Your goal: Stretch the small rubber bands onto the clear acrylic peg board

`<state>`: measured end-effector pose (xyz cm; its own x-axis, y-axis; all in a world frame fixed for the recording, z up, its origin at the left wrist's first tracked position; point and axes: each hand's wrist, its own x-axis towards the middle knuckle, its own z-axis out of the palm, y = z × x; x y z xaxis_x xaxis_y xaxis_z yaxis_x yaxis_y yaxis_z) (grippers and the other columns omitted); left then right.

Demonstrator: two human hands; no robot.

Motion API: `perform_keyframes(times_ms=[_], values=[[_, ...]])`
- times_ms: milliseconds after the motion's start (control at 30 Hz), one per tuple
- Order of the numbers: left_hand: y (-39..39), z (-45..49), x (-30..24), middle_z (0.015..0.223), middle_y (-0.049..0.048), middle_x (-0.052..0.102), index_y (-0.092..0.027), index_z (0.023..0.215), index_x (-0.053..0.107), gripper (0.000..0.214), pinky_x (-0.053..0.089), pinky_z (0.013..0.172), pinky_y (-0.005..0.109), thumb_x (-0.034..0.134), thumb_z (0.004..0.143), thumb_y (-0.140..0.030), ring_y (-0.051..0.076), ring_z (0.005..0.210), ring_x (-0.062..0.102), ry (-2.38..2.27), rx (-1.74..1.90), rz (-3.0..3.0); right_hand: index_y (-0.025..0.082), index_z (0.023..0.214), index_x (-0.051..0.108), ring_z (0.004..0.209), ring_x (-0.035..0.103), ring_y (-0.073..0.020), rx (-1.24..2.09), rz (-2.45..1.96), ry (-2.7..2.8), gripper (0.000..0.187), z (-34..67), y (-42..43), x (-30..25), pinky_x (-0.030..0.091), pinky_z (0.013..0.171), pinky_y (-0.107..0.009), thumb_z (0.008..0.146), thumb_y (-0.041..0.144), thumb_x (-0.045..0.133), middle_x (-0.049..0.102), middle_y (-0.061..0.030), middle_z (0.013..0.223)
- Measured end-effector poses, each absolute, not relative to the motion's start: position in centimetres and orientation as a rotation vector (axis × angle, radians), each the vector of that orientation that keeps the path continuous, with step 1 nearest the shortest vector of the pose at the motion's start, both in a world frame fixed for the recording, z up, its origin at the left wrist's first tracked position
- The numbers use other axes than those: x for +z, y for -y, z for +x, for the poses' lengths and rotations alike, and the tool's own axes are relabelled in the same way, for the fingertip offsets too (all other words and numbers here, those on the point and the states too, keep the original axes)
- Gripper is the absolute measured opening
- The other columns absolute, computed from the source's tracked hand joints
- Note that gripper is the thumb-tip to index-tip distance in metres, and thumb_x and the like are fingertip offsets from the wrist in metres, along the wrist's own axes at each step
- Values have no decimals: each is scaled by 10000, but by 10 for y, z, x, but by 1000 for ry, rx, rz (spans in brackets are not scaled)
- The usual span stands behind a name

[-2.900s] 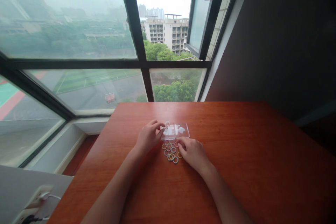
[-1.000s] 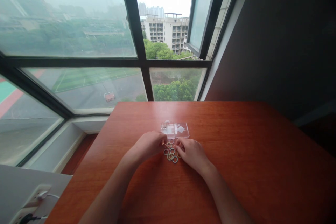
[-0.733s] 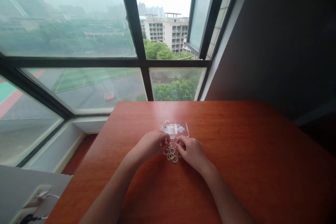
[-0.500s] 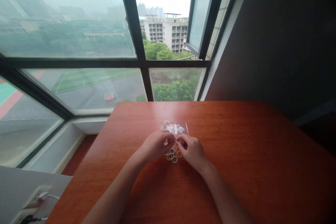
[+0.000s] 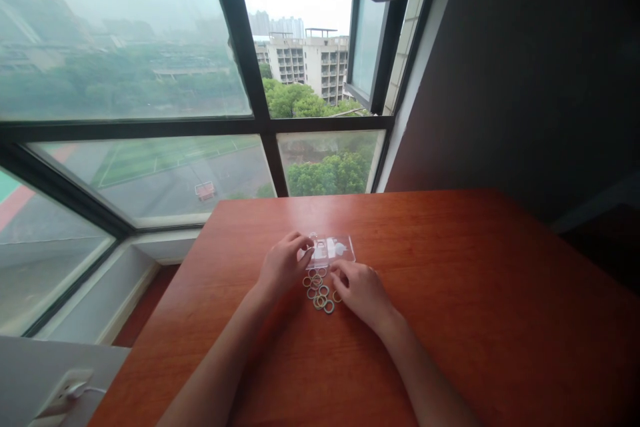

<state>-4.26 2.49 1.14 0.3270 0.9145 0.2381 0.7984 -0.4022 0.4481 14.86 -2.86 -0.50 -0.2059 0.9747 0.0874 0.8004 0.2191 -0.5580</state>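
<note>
My left hand is over the left side of a clear plastic box, thumb and fingertips closed together. A small pale edge shows at its fingertips, too small to name. My right hand is at the box's near right corner, fingers curled and thumb against the index finger; what it pinches, if anything, is hidden. Between the hands, several small rings, silvery and gold-coloured, lie loosely on the table, some overlapping. One gold-coloured ring lies by my right fingers, partly covered by them.
The reddish-brown wooden table stands against large dark-framed windows. A dark wall rises on the right. At the lower left a wall socket holds a white plug with a cable.
My hands, close together before, have parted. The left has moved up and left to the box, and more rings show beneath. My right hand stays nearly in place. The view has shifted slightly.
</note>
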Motion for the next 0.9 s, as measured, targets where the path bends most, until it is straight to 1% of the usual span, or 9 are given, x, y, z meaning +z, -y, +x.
perform_keyframes(times_ms=[67,133,233,333,500,733,900], values=[[-21,-48,20,849,32,639,-197,854,654,163,412,659,227,496,859,-235,133,720,563,-1457,570,2386,276,943,664,778,649,-151,566,-1636,2101,163,148,28,-5,375,681,-218,911,276,504,719,21,822],[-16,-52,28,825,24,644,-204,827,659,146,391,615,212,515,838,-229,128,693,558,-1342,400,2405,284,981,670,824,653,-157,573,-1620,2133,187,147,29,-6,382,706,-221,919,279,493,726,12,866],[-10,-53,36,817,20,662,-210,808,664,135,374,592,204,530,822,-218,127,674,566,-1283,194,2406,298,1047,669,903,655,-162,582,-1578,2181,230,145,30,-7,389,738,-220,927,271,474,728,0,962],[-7,-50,36,821,23,670,-214,817,664,125,375,597,201,538,811,-209,134,688,585,-1302,87,2403,310,1068,663,928,656,-161,587,-1554,2200,249,144,31,-7,394,743,-217,934,271,457,726,4,990],[-5,-44,35,845,30,677,-220,821,670,129,373,592,207,547,792,-196,147,710,605,-1353,22,2415,314,1074,662,917,656,-160,577,-1583,2216,252,143,32,-6,393,726,-217,933,274,457,725,4,996],[-3,-38,22,832,47,685,-223,824,677,144,390,606,230,536,802,-200,175,706,612,-1379,4,2482,322,1063,663,891,658,-164,561,-1571,2223,255,143,32,-7,379,706,-224,937,272,447,729,14,973],[-4,-39,21,792,33,674,-215,782,648,116,348,577,232,536,793,-188,169,694,604,-1368,44,2503,299,1043,663,889,656,-168,601,-1590,2219,236,144,32,-5,371,701,-226,932,272,456,728,3,972]])
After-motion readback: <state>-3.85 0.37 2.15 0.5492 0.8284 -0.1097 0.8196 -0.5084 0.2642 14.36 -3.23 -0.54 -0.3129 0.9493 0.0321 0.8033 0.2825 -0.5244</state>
